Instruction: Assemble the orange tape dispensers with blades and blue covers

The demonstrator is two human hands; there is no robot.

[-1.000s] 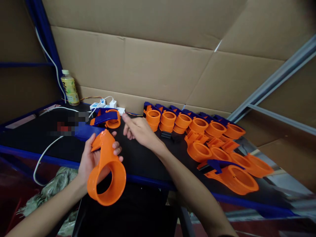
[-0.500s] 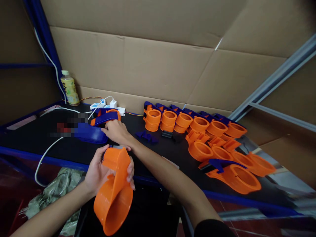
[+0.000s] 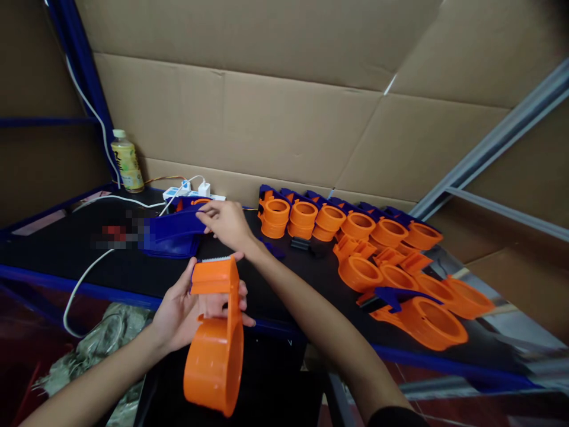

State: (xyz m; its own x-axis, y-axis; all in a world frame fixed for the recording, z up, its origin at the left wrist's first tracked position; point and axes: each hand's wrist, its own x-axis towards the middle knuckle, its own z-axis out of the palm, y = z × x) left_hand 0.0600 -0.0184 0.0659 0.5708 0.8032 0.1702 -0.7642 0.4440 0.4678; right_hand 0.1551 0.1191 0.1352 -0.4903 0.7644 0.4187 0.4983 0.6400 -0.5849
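Observation:
Near the bench's front edge my left hand [image 3: 178, 317] grips an orange tape dispenser [image 3: 213, 362], its round hoop hanging down and a serrated metal blade [image 3: 216, 259] on top. Farther back, my right hand [image 3: 229, 224] pinches the right end of a flat blue plastic piece [image 3: 180, 224], which is raised and tilted. Under it lie more blue pieces [image 3: 171, 248] in a stack. Behind the raised piece, another orange-and-blue dispenser [image 3: 195, 203] shows only in part.
On the right stand a row of orange dispensers with blue parts [image 3: 331, 220] and several bare orange ones [image 3: 362, 273]. Small black pieces [image 3: 301, 244] lie mid-bench. A white power strip [image 3: 175, 193], cables and a yellow bottle [image 3: 127, 161] are at the back left.
My right hand has lifted a blue plastic piece off the stack and drawn it slightly right. My left hand has turned the tape dispenser more upright, bringing the blade into sight.

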